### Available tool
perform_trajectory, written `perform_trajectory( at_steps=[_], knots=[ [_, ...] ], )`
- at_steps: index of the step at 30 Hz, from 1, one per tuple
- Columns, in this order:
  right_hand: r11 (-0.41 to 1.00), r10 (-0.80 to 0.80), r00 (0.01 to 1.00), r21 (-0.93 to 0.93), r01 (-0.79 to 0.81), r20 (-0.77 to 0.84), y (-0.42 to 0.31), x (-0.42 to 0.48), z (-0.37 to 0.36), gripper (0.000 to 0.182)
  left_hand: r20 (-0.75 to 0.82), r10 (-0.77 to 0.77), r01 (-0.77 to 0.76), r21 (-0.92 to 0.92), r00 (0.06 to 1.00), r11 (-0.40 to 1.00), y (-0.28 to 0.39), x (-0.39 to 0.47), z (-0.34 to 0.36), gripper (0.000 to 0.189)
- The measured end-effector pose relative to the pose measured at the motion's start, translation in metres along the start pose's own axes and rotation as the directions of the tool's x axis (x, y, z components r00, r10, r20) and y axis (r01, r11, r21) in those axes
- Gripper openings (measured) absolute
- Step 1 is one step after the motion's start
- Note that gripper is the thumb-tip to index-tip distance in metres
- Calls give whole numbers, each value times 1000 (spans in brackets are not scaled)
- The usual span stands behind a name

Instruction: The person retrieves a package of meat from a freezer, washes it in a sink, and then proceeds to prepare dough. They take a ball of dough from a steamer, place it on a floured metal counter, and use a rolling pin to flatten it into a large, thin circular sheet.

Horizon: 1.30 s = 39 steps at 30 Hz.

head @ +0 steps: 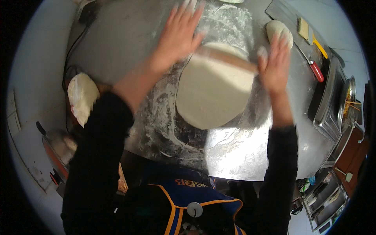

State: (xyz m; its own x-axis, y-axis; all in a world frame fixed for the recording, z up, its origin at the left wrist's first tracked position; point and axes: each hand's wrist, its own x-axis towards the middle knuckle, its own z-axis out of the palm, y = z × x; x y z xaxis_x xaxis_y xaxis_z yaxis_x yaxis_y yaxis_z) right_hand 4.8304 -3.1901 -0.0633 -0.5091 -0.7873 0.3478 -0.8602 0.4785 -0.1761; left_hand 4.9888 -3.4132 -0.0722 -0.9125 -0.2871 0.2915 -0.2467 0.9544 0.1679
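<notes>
A wide, flat sheet of dough (213,91) lies on the floured metal worktop (117,44). Across its far part rests a wooden rolling pin (226,58), blurred by motion. My left hand (179,35) is at the pin's left end, fingers spread and pointing away from me. At the right end is my right hand (276,64), its fingers extended and blurred; whether either palm presses on the pin cannot be told. A ball of dough (277,28) lies beyond my right hand, partly behind its fingertips. Another piece of dough (232,1) shows at the top edge.
A brush with a yellow handle (319,47) and a red-handled tool (316,71) lie at the right. Metal trays (329,102) and a bowl of food (348,102) stand farther right. At the left are a bag of pale contents (83,97) and a black cable (69,53).
</notes>
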Motion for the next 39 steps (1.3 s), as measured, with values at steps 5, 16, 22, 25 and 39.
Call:
perform_trajectory(
  at_steps=[5,16,22,25,39],
  knots=[
    [996,-75,958,69,58,276,7,-49,-8,66,212,-43,37,34,976,999,20,-39,4,71],
    [993,-113,993,14,114,-44,3,1,4,66,-19,-174,173,-49,985,984,3,-22,-8,63],
    [996,-90,852,72,62,516,-18,-112,-42,80,292,-47,114,-216,955,970,65,-134,-26,70],
    [979,-201,718,119,165,667,-37,-196,-90,74,460,-50,178,-240,886,954,108,-222,-52,71],
    [994,-83,731,4,109,677,-25,-125,-53,75,374,-164,251,-198,913,947,89,-178,-36,69]
  ],
)
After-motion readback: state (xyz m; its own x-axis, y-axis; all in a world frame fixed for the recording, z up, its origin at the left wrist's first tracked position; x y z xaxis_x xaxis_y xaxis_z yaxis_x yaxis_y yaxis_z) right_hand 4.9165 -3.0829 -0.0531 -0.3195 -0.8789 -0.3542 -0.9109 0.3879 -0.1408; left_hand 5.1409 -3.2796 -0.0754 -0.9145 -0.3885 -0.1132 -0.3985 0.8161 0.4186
